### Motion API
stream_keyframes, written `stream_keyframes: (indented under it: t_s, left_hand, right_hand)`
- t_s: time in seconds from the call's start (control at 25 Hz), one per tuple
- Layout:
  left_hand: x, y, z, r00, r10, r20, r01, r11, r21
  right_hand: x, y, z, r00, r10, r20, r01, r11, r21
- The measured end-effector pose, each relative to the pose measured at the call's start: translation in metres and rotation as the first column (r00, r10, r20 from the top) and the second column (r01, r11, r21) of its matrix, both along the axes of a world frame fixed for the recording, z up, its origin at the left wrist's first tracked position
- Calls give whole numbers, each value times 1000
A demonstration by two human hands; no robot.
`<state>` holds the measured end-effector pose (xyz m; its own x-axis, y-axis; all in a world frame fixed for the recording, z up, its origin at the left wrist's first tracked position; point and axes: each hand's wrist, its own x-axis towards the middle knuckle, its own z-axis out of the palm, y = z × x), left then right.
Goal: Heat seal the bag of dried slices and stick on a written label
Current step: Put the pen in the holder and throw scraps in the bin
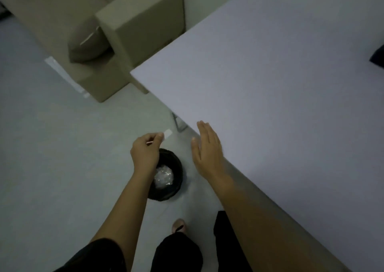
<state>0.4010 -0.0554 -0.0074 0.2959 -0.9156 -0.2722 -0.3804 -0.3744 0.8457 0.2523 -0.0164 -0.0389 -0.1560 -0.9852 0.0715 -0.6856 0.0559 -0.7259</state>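
left hand (145, 154): fingers curled, thumb and forefinger pinched on a small white paper scrap (168, 134); scrap stuck out past the fingertips, held up over the floor just beyond the bin's far rim.
scrap, likely: label backing or offcut headed for the bin (judgement; too small to read, no writing visible). A thin pale sliver also showed under the fingers, unclear what.
right hand (206, 149): flat, fingers together and extended, holding nothing; hovered at the near edge of the large pale lilac-grey tabletop (280, 84). Contact with the edge: can't tell. Probably steadying while leaning out.
round black waste bin with dark liner (174, 169): on the floor beside the table, below and partly hidden by the left forearm; crumpled clear plastic (164, 176) inside.
bag of dried slices: not in view. Sealer and pen also not in view.
dark object (378, 56): at the right frame edge on the table, cut off, unidentifiable.
surroundings: beige upholstered sofa (133, 22) with a matching cushion (87, 45) behind the table corner; grey table leg (178, 122) just past the scrap.
obstruction: nothing between scrap and bin opening; the person's own forearm covered part of the rim.
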Motion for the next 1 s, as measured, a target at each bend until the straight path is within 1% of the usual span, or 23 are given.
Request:
stream_keyframes:
  t_s: [0.08, 0.12, 0.2, 0.28, 0.36, 0.44, 0.56, 0.64, 0.72, 0.8, 0.92, 1.0]
  left_hand:
    - [41, 9, -26, 989, 148, -25, -146, 988, 51]
    - [56, 14, -43, 982, 189, -22, -187, 979, 83]
    - [76, 23, -84, 977, 215, -5, -211, 962, 173]
    - [91, 28, -141, 981, 191, 30, -192, 944, 268]
    - [102, 30, -209, 983, 168, 70, -182, 921, 346]
    - [110, 30, -276, 983, 148, 104, -177, 905, 387]
    - [119, 28, -364, 980, 137, 141, -184, 892, 412]
    - [121, 21, -448, 980, 144, 138, -190, 886, 423]
    - [120, 16, -473, 981, 131, 145, -181, 888, 422]
    - [118, 16, -479, 984, 110, 143, -161, 894, 418]
    - [118, 13, -515, 986, 78, 146, -134, 892, 431]
    - [119, 10, -533, 986, 58, 156, -123, 887, 446]
  right_hand:
    - [37, 5, -21, 991, 133, -9, -133, 990, 48]
    - [48, 7, -38, 983, 182, -16, -180, 980, 84]
    - [62, 11, -82, 973, 229, -39, -221, 963, 156]
    - [69, 8, -141, 974, 215, -73, -190, 948, 255]
    - [72, 2, -209, 974, 190, -121, -129, 911, 393]
    - [74, -5, -272, 969, 186, -165, -83, 868, 490]
    - [78, -11, -356, 962, 210, -175, -70, 809, 584]
    - [83, -18, -437, 957, 211, -201, -47, 791, 610]
    - [84, -20, -460, 960, 182, -211, -9, 778, 629]
    - [84, -13, -467, 967, 170, -192, -15, 786, 618]
    - [92, -9, -499, 994, 65, -82, -6, 821, 571]
    - [96, -7, -510, 998, 1, -70, 36, 847, 530]
